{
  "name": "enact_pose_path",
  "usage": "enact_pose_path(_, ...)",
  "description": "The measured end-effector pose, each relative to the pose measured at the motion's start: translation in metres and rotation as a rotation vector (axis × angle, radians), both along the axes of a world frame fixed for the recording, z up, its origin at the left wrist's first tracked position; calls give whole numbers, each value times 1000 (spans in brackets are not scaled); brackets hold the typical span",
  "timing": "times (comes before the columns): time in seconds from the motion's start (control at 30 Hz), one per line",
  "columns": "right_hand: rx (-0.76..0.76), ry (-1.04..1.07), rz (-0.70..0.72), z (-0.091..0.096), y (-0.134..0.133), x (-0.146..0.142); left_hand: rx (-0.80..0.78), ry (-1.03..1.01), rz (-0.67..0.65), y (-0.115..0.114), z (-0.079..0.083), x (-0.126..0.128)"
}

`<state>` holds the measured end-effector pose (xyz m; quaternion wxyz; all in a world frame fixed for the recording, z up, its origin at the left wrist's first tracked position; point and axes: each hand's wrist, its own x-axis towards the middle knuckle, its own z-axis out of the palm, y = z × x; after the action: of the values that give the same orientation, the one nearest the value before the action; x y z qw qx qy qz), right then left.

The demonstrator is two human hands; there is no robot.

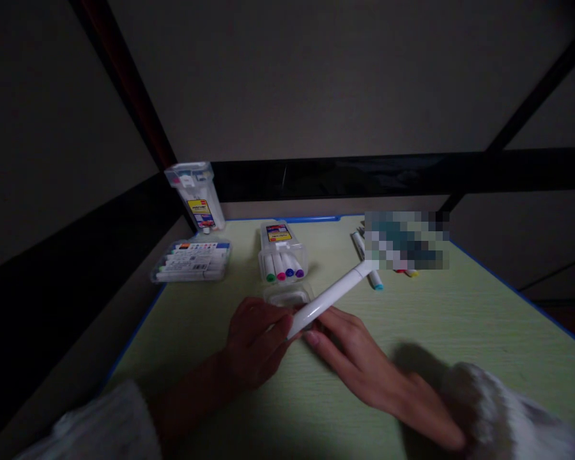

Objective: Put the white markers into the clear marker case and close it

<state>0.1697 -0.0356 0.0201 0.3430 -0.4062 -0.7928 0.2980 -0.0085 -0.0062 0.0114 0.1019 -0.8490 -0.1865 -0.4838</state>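
Note:
A white marker (333, 297) slants up to the right in front of me. My left hand (259, 342) is closed on its lower end, thumb and fingers pinching it. My right hand (359, 358) is beside it, fingers reaching behind the marker and thumb curled near its underside. What those fingers grip is hidden. Just beyond both hands is a clear plastic lid (288, 295), partly covered by the fingers. It adjoins a clear marker case (282, 239) lying on the table, with green, pink, blue and purple marker ends facing me.
On the left of the light green table (211, 332) lies another clear marker case (194, 260). A third marker case (199, 198) stands upright behind it. Loose markers (376, 280) lie at right, near a pixelated patch. A wall rises behind the table's blue edge.

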Motion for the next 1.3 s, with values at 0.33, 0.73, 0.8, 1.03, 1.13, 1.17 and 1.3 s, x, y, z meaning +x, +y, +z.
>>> enact_pose_path(0.33,-314,554,15,-5,2,-6,15,30,-67,-2,4,2)
enact_pose_path(0.73,-413,809,-9,-4,0,-9,59,19,-20,0,-2,5)
enact_pose_path(0.8,-417,807,2,-5,1,-9,65,18,-11,-1,-2,5)
enact_pose_path(1.03,-402,750,22,-3,3,-6,27,1,-42,0,-3,6)
enact_pose_path(1.13,-399,732,7,-3,3,-5,16,7,-57,0,-3,6)
enact_pose_path(1.17,-397,729,1,-3,2,-5,17,7,-59,0,-3,7)
enact_pose_path(1.3,-371,719,-26,-1,2,-6,28,8,-47,-1,-3,8)
